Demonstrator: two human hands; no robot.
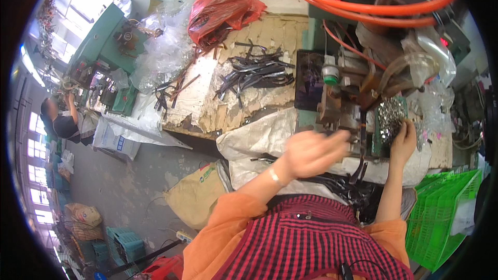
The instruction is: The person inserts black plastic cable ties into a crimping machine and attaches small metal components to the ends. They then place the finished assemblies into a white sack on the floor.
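L hand (311, 151) blurred at the small press machine (340, 105), fingers look spread; can't tell if gripping anything. R hand (403, 140) at 3 o'clock of it, fingers curled into tray of shiny small metal parts (390, 114), handy for feeding. Dark curved metal strips (257, 72) piled at 11 o'clock on cardboard-covered bench (270, 31), more strips in lap (342, 184).

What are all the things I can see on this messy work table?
Dark curved metal strips: a heap, black, middle of the cardboard-covered bench.
Plastic bag: one, red, back of the bench.
Machine: one, green and grey, in front of the hands.
Hoses: two, orange, over the machine.
Small shiny parts: a pile, silvery, by the right hand.
Crate: one, green, lower right.
Sack: one, tan, on the floor.
Another person: one, far left.
Left hand: blurred, near the machine.
Right hand: at the shiny parts.
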